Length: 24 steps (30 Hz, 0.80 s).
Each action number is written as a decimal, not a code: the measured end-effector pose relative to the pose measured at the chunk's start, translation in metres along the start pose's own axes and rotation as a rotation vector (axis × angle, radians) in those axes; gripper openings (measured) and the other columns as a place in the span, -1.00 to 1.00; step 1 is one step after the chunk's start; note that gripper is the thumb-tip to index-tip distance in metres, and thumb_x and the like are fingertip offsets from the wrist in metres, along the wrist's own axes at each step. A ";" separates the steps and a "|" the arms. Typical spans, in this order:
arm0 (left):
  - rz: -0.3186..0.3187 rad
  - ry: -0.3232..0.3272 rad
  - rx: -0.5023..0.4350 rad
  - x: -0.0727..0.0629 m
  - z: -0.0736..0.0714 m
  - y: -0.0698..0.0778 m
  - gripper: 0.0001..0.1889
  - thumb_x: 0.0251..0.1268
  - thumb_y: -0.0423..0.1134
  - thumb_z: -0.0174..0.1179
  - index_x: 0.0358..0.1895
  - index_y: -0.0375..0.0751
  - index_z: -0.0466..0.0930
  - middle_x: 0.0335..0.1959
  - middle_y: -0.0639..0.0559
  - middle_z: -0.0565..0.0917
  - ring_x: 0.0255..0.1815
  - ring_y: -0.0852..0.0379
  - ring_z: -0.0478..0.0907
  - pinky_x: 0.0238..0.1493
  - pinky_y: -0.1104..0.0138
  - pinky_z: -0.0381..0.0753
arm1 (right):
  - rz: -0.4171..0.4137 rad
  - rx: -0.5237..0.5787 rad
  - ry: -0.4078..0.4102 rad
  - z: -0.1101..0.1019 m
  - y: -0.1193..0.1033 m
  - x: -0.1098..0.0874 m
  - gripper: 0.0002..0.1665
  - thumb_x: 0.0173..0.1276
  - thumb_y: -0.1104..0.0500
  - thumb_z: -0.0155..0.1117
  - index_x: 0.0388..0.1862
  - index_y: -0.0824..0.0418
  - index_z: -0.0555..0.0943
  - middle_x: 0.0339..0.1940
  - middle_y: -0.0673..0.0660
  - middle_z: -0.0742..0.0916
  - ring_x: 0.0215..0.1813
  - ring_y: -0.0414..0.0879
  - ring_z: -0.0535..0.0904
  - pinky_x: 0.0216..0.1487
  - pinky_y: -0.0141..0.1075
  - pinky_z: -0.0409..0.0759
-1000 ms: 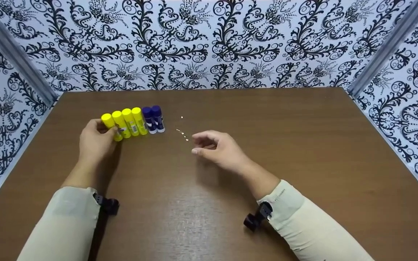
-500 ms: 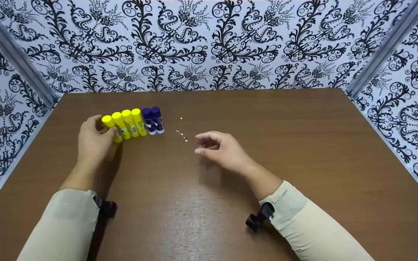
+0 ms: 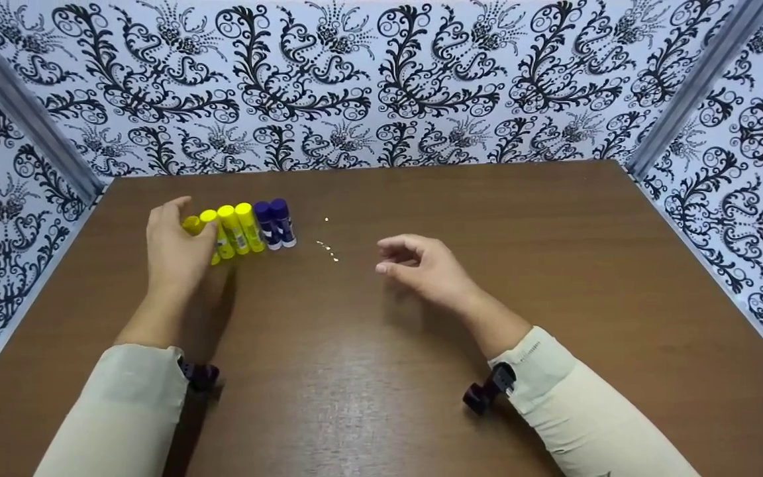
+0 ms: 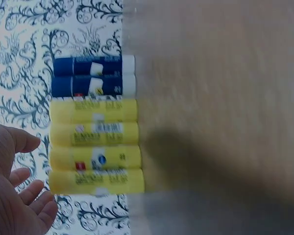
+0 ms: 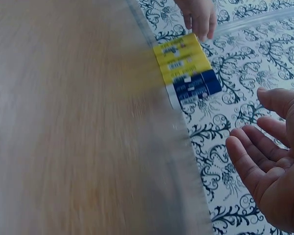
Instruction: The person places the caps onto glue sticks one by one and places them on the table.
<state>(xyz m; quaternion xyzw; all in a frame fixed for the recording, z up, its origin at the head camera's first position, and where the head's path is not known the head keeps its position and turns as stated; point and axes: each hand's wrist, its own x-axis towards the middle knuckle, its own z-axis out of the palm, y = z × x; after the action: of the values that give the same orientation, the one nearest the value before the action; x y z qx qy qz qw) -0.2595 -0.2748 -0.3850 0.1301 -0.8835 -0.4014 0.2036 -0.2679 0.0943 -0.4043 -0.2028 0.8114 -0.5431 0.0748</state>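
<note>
A row of upright glue sticks stands at the table's left rear. Several yellow glue sticks are side by side, and two dark blue-purple glue sticks with white bases adjoin their right end. My left hand is just over the leftmost yellow stick and partly hides it in the head view. In the left wrist view, that hand's fingers are spread and apart from the sticks. Well to the right of the row, my right hand hovers above the table with relaxed fingers, holding nothing.
Small pale flecks lie on the brown wooden table between the row and my right hand. Patterned panels enclose the table at the back and sides.
My left hand has let go of the leftmost yellow glue stick and lifted, its fingers spreading. The right hand has drifted to the right. The sticks stay in their row.
</note>
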 end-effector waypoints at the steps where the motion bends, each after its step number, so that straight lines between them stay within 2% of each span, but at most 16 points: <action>1: 0.009 0.004 -0.002 -0.001 0.001 0.003 -0.39 0.45 -0.25 0.21 0.50 -0.33 0.34 0.47 -0.33 0.37 0.47 -0.22 0.33 0.57 0.01 0.33 | 0.001 -0.005 0.006 -0.002 0.001 0.000 -0.52 0.39 0.18 0.45 0.26 0.27 0.66 0.12 0.33 0.76 0.07 0.06 0.73 0.12 -0.21 0.72; 10: 0.094 -0.024 0.002 -0.002 0.015 0.034 -0.41 0.44 -0.22 0.24 0.48 -0.30 0.39 0.48 -0.28 0.39 0.48 -0.20 0.34 0.57 0.01 0.33 | -0.009 -0.080 0.059 -0.029 0.002 0.001 -0.55 0.46 0.16 0.38 0.27 0.28 0.65 0.11 0.25 0.78 0.10 0.07 0.71 0.18 -0.18 0.68; 13: 0.113 -0.024 0.008 -0.002 0.021 0.043 -0.42 0.43 -0.20 0.26 0.46 -0.29 0.41 0.46 -0.27 0.41 0.48 -0.18 0.35 0.54 0.01 0.35 | -0.020 -0.099 0.075 -0.037 0.003 0.001 -0.55 0.49 0.15 0.34 0.28 0.30 0.64 0.11 0.27 0.77 0.08 0.08 0.70 0.12 -0.24 0.67; 17: 0.137 -0.043 0.019 -0.003 0.031 0.054 -0.42 0.44 -0.18 0.25 0.46 -0.26 0.42 0.46 -0.25 0.42 0.49 -0.17 0.34 0.56 0.01 0.32 | 0.006 -0.105 0.090 -0.047 0.005 0.002 -0.54 0.53 0.10 0.31 0.31 0.28 0.62 0.09 0.26 0.77 0.02 0.05 0.69 0.04 -0.26 0.69; 19: 0.157 -0.048 0.026 -0.004 0.036 0.060 -0.43 0.44 -0.17 0.25 0.45 -0.26 0.42 0.46 -0.24 0.43 0.51 -0.17 0.33 0.59 0.02 0.29 | 0.018 -0.125 0.100 -0.053 0.005 0.003 -0.52 0.53 0.07 0.30 0.32 0.27 0.61 0.10 0.24 0.76 0.04 0.05 0.68 0.07 -0.21 0.69; 24: 0.226 -0.039 0.033 -0.005 0.051 0.075 -0.45 0.44 -0.16 0.27 0.41 -0.30 0.46 0.42 -0.27 0.47 0.50 -0.20 0.35 0.58 0.02 0.29 | 0.024 -0.220 0.142 -0.069 0.002 0.007 -0.46 0.54 -0.03 0.30 0.36 0.22 0.59 0.20 0.19 0.73 0.19 0.09 0.63 0.28 -0.09 0.61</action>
<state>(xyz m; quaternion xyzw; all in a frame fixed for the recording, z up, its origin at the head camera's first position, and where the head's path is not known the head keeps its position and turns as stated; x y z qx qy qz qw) -0.2840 -0.1908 -0.3592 0.0253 -0.9028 -0.3637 0.2281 -0.2984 0.1509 -0.3774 -0.1612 0.8716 -0.4629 0.0007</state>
